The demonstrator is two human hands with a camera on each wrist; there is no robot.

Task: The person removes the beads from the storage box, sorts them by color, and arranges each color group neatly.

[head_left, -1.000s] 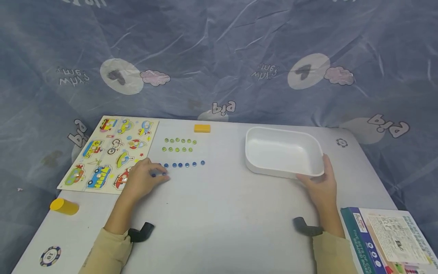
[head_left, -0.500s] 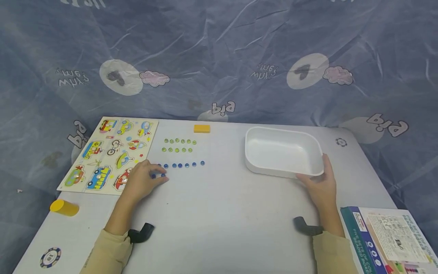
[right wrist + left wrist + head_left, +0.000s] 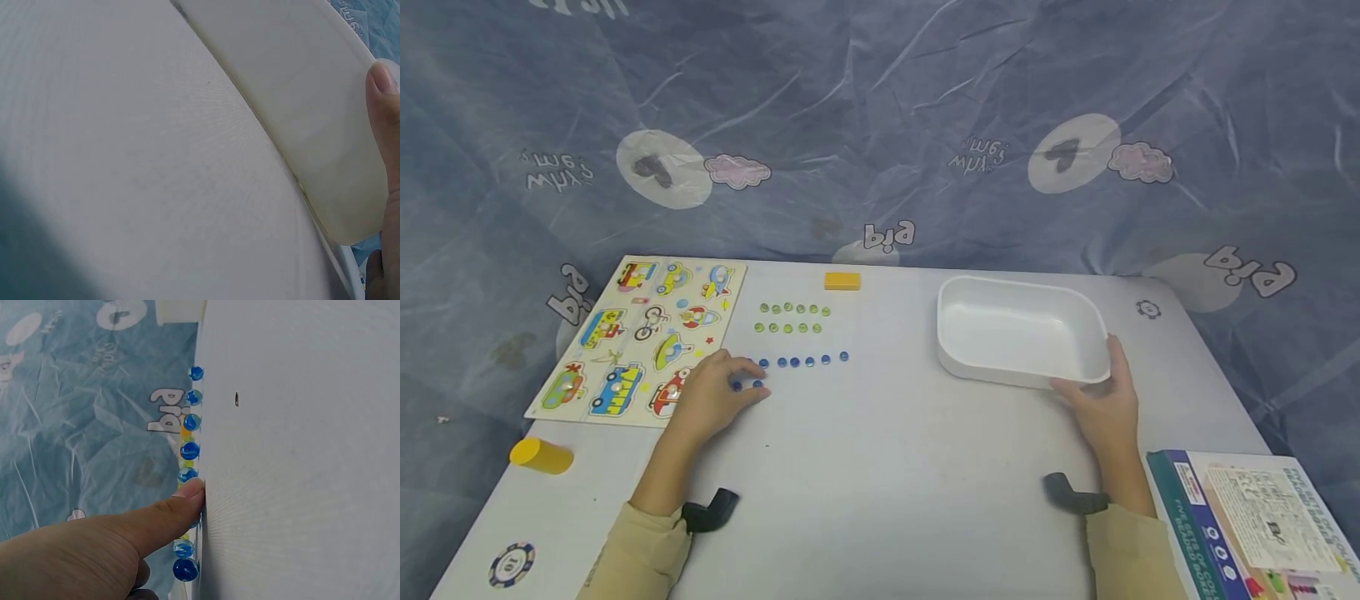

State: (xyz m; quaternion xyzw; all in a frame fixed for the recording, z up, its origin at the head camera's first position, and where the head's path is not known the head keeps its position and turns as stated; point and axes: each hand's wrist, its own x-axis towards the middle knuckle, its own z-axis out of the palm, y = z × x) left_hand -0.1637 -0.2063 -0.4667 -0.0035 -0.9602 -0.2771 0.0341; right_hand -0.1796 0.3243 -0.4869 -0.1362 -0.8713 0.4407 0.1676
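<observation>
My left hand (image 3: 707,398) is at the near end of the blue marbles, thumb and forefinger curved round a blue marble (image 3: 757,384); another lies closer to the palm. In the left wrist view the thumb (image 3: 169,515) covers part of the marbles, so contact is hard to see. Just beyond runs a row of several blue marbles (image 3: 810,362), and behind it two rows of green marbles (image 3: 787,328). My right hand (image 3: 1105,412) grips the near right corner of a white rectangular tub (image 3: 992,374), thumb at the front wall, fingers along the right side.
A picture puzzle board (image 3: 647,337) lies left, partly behind the left hand. A yellow cylinder (image 3: 542,456) lies before it. A yellow block (image 3: 842,282) sits near the back edge. A boxed set (image 3: 1255,517) lies at the right front. A printed curtain (image 3: 880,125) hangs behind the table.
The blue marble between the left thumb and forefinger has shifted slightly toward me and left. Both hands otherwise stay in place, the right still holding the tub.
</observation>
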